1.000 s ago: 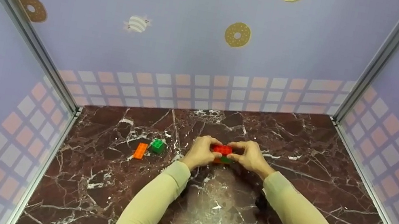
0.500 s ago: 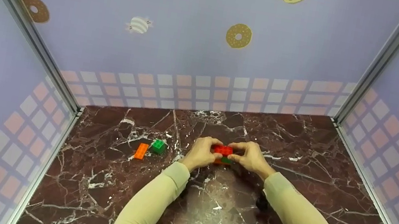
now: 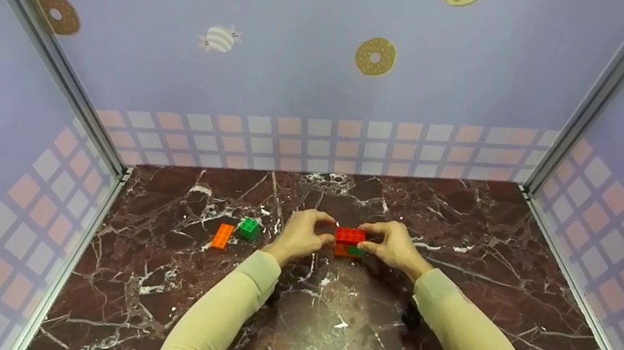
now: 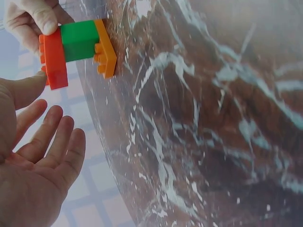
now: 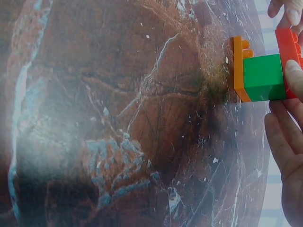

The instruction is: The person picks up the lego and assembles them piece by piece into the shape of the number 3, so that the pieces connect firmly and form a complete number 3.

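Holding a little three-layer brick stack (image 3: 349,242) just above the marble tabletop (image 3: 335,333), roughly dead centre and a bit toward the back wall. Right hand (image 3: 395,249) pinching it at its right end, thumb and fingers curled round the bricks. Left hand (image 3: 301,236) sitting just beside the stack's left end, fingers loosely spread and relaxed in the left wrist view (image 4: 33,161), one fingertip touching or almost touching the red edge, hard to say which. Stack built as red brick (image 4: 53,59) on top, green brick (image 4: 79,40) in the middle, flat orange plate (image 4: 105,47) at the bottom, studs facing up. Long axis running left to right across the head view, level with the table, so the ends point at the two hands. Orange plate sticking out past the green brick at one end in the right wrist view (image 5: 239,66). Off to the left, well apart from the hands: a loose green brick (image 3: 248,228) and a loose orange plate (image 3: 221,235) lying just beside each other on the marble, the orange one with its long axis pointing away from the person.
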A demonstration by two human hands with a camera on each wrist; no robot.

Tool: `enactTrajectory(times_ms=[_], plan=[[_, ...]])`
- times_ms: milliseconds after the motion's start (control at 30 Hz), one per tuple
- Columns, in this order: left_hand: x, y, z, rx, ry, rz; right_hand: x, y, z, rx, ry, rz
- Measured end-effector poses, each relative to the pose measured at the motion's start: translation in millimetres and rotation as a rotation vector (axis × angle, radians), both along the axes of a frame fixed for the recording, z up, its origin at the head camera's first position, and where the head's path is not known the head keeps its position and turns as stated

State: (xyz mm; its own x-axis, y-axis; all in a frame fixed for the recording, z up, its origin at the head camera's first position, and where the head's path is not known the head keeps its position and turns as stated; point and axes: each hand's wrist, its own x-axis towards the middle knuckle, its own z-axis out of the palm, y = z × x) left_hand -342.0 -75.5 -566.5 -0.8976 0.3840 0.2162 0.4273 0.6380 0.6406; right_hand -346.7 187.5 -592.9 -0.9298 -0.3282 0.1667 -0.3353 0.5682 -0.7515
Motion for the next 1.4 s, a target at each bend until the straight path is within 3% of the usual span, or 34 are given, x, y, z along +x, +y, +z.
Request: enactTrajectory(times_ms=[267, 600, 633, 667, 767, 867, 900, 967, 1300, 1400], plan=[[-0.9, -18, 1.9, -0.050, 0.034, 0.033, -0.3, 0, 0.2, -0.005, 0.003, 0.011], [-2.6, -37, -0.1, -0.019, -0.015, 0.059, 1.1, 4, -2.5, 0.006, 0.022, 0.003], [-2.5, -38, -0.6, -0.020, -0.007, 0.064, 0.9, 4, -2.7, 0.003, 0.021, 0.004], [-9.3, -44, -10.9, -0.015, 0.021, 0.056, 1.1, 4, -2.6, 0.002, 0.019, 0.005], [-9.4, -50, -12.3, -0.018, 0.045, 0.074, 0.8, 3, -2.2, -0.005, 0.006, 0.005], [-9.4, -56, -11.4, -0.029, 0.048, 0.088, 0.7, 3, -0.8, -0.012, -0.020, 0.003], [-2.5, -55, -1.3, -0.040, 0.032, 0.106, 0.2, 2, -0.5, -0.014, -0.027, 0.003], [-2.0, -59, -0.2, -0.047, 0.032, 0.117, -0.2, 2, 0.4, -0.015, -0.036, 0.005], [-2.4, -85, -1.9, -0.121, 0.124, 0.151, -1.4, 1, -0.6, -0.022, -0.033, 0.010], [-1.6, -92, -3.1, -0.132, 0.119, 0.170, -1.6, 1, -1.1, -0.016, -0.017, 0.014]])
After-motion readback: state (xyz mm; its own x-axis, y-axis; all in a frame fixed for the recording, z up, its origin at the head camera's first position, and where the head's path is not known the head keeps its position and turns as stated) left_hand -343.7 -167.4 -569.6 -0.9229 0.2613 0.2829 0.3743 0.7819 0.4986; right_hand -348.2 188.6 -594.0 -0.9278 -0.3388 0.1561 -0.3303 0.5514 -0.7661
